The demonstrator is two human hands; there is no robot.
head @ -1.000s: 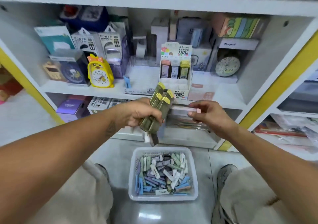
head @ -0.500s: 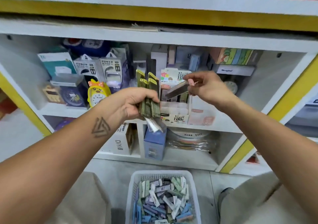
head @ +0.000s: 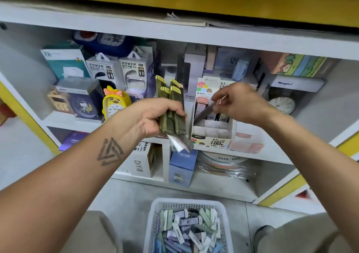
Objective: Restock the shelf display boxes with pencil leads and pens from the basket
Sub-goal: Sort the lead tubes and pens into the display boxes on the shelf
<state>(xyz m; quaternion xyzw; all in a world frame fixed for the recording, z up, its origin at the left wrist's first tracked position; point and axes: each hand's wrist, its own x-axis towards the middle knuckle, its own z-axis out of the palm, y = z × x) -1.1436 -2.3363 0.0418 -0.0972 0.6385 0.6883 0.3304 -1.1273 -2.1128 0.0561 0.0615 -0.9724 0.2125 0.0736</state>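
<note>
Two hands (head: 155,116), one white basket (head: 153,219), one display box (head: 211,136), two power bank boxes (head: 103,70), one yellow clock (head: 115,102)

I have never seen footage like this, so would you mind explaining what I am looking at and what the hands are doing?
There is no machine here: a person wears a camera on the head, so the single view looks forward and down at their own two bare hands in front of a shop shelf. The left hand grips a bundle of olive-green lead cases. The right hand pinches one dark case, tilted over the cardboard display box on the shelf. Below, on the floor, a white basket holds many more cases. A yellow chick clock stands to the left.
</note>
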